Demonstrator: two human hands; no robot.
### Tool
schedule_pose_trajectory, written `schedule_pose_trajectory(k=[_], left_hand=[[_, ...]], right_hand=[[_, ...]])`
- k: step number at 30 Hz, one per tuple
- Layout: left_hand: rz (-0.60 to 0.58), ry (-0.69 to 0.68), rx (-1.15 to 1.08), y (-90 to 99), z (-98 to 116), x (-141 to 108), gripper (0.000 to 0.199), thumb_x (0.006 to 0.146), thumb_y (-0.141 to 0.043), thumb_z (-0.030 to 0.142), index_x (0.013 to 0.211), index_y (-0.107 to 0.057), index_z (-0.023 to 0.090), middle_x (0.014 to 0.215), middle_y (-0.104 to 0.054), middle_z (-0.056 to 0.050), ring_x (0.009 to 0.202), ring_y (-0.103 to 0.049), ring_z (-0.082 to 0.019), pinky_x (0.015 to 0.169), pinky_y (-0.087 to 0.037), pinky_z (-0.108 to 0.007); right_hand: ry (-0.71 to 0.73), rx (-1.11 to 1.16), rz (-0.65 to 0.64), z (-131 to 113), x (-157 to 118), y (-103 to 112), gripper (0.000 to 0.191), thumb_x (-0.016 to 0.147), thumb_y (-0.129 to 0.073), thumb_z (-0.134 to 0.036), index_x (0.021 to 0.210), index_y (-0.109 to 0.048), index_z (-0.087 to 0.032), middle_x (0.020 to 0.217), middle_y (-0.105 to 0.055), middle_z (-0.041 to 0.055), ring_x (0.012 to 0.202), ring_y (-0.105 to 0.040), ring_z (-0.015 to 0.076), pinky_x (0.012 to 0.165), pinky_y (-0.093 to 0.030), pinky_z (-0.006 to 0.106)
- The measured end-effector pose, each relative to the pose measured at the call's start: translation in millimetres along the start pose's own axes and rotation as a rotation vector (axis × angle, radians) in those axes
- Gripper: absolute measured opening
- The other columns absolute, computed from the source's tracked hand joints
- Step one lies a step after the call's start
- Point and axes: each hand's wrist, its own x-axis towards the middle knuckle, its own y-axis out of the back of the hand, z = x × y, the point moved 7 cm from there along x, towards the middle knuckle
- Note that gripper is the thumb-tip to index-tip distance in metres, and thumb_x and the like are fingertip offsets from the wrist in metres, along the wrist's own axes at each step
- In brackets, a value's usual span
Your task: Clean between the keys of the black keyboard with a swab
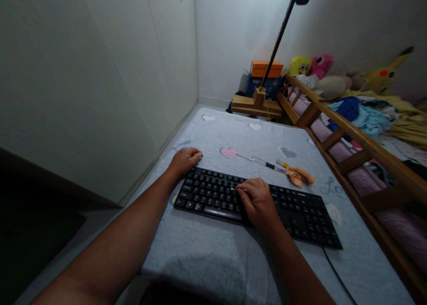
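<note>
A black keyboard (210,191) lies on a pale blue, heart-patterned cloth. My right hand (256,200) is over its middle, thumb and fingers pinching a thin cotton swab (233,189) whose white tip is close to the keys. At the keyboard's upper left corner rests my left hand (184,160), fingers curled together; what they hold, if anything, cannot be made out. Beyond the keyboard lie a thin white stick (244,156), a slim tool with a black grip (270,165) and a peach-coloured cloth piece (298,176) beside a small yellow-and-grey tool (282,163).
White cabinet doors (133,73) rise on the left. A wooden bed rail (347,122) runs along the right, with plush toys and clothes behind it. At the back stand a wooden base (256,104) with a black pole and an orange box (266,68). The keyboard's cable (336,274) trails toward me.
</note>
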Motion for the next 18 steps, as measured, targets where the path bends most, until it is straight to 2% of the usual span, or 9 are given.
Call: schedule_pose_trajectory(k=[8,18], left_hand=[[0.007,-0.017,0.005,1.9,3.2,-0.4,0.035,0.084,-0.049,0.042,0.078,-0.07,0.015,0.054,-0.057,0.0,0.057,-0.053,-0.018,0.055,-0.035,-0.028],[0.011,-0.034,0.007,0.6,-0.3,0.6,0.034,0.083,-0.049,0.042,0.077,-0.07,0.015,0.055,-0.058,0.0,0.058,-0.054,-0.018,0.057,-0.036,-0.028]], right_hand=[[0.01,0.048,-0.047,-4.9,-0.2,-0.5,0.015,0.091,-0.054,-0.016,0.083,-0.067,-0.019,0.082,-0.067,0.0044,0.084,-0.054,0.0206,0.082,-0.037,0.038],[0.019,0.035,-0.028,-2.0,-0.6,1.2,0.015,0.09,-0.052,-0.017,0.082,-0.065,-0.02,0.08,-0.066,0.0043,0.083,-0.055,0.0205,0.082,-0.037,0.038]])
